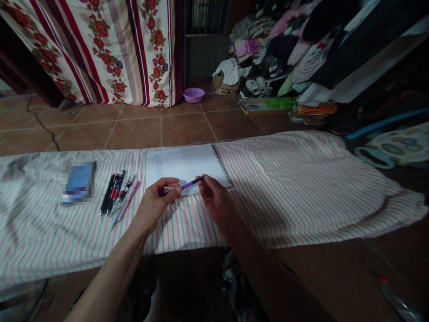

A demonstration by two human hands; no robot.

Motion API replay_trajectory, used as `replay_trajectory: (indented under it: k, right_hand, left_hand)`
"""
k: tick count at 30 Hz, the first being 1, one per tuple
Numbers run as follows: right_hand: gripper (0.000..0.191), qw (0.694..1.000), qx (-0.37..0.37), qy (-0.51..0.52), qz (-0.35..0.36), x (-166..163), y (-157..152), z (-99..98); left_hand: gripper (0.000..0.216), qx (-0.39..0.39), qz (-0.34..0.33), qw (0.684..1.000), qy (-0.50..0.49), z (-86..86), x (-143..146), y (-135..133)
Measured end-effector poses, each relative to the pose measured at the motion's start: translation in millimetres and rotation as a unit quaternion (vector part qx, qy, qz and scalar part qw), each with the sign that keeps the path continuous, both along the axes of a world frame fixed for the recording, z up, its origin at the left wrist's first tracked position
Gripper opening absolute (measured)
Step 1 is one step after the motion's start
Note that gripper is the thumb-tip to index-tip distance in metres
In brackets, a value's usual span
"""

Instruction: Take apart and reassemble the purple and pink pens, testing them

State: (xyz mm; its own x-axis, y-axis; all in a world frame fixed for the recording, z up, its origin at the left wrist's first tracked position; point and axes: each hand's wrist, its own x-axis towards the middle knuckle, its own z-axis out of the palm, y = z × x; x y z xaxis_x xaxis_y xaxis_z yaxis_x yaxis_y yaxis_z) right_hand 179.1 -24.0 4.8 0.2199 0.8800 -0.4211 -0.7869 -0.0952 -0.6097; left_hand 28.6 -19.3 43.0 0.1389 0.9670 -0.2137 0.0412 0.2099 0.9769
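A purple and black pen is held level between my two hands, above the near edge of an open spiral notebook. My left hand pinches its purple end between thumb and fingers. At the black end, the fingertips of my right hand close on the pen. The notebook's page is white, with faint writing down its left side and a wire binding on the right. Left of my left hand lies a group of several pens, among them black, red, patterned and pink ones.
A striped cloth covers the low surface under the notebook. A blue packet, partly blurred out, lies at the left. Beyond are a tiled floor, a purple basin, a floral curtain and heaped clothes.
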Motion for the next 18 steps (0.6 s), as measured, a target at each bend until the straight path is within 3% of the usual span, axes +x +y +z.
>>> replay_trajectory:
  k: [7, 12, 18]
  right_hand:
    - [0.007, 1.000, 0.003, 0.026, -0.015, 9, 5, -9.8]
    - [0.009, 1.000, 0.005, 0.028, -0.003, 10, 5, -9.1]
    - [0.011, 1.000, 0.018, 0.021, 0.005, 7, -3, 0.9]
  left_hand:
    - [0.026, -0.083, 0.068, 0.966, -0.234, 2.3, 13, -1]
    - [0.024, -0.145, 0.100, 0.938, -0.298, 1.3, 26, -3]
    - [0.024, -0.150, 0.128, 0.923, -0.331, -3.3, 43, -6]
